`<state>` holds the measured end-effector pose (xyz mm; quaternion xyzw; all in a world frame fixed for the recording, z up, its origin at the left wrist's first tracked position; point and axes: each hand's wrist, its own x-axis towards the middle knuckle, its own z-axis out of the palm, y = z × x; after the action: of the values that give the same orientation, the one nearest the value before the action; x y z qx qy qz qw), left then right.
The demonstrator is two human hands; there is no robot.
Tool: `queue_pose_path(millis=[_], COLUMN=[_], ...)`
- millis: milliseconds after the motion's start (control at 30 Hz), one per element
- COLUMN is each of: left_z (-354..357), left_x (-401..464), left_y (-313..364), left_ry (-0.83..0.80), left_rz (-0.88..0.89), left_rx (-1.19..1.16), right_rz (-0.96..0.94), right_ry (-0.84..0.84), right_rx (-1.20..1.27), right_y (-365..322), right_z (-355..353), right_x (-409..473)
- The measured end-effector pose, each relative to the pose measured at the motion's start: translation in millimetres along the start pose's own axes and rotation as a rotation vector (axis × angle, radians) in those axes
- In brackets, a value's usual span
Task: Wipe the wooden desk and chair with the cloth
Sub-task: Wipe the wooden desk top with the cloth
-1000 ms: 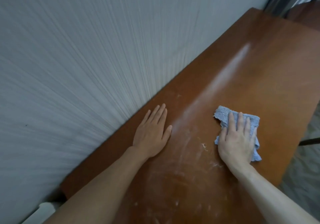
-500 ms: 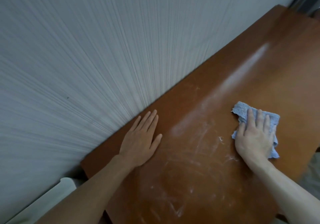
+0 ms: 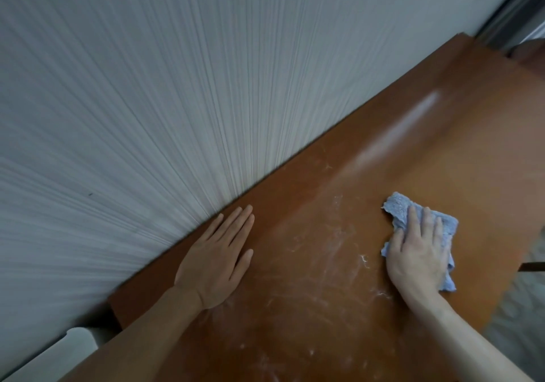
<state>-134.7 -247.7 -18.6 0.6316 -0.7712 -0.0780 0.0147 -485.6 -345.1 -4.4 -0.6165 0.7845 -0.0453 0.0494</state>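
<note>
One wooden table [image 3: 383, 145], set against a ribbed white wall [image 3: 147, 86]. One cloth [image 3: 398, 209], blue, lay toward the table's right side. My right hand [image 3: 418, 257] pressed flat on top of it, fingers straight and slightly spread, not curled round it. My left hand [image 3: 218, 257] lay palm down on bare wood near the wall, fingers straight and together, holding nothing. White dusty streaks [image 3: 324, 252] marked the surface between my two hands. No writing or labels could be read.
</note>
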Motion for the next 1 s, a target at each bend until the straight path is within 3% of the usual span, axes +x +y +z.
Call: queue_pose_path(millis=[233, 433, 633, 833, 1000], left_z=[2.7, 3.6, 2.1, -1.1, -2.0], left_x=[0.1, -0.3, -0.5, 1.5, 1.6], left_y=[-1.1, -1.8, -1.0, 1.3, 1.3], left_ry=[0.014, 0.014, 0.005, 0.009, 0.003], left_rz=[0.005, 0.006, 0.006, -0.005, 0.0], left_rx=[0.005, -0.015, -0.011, 0.046, 0.05], right_rz=[-0.128, -0.408, -0.688, -0.974, -1.035], right_ry=[-0.062, -0.093, -0.117, -0.15, -0.164], right_rx=[0.029, 0.059, 0.008, -0.005, 0.001], right_y=[-49.7, -112.3, -157.7, -152.1, -147.6], right_z=[3.4, 12.2, 25.1, 30.3, 32.3], right_x=[49.3, 70.7, 30.3, -25.3, -36.5])
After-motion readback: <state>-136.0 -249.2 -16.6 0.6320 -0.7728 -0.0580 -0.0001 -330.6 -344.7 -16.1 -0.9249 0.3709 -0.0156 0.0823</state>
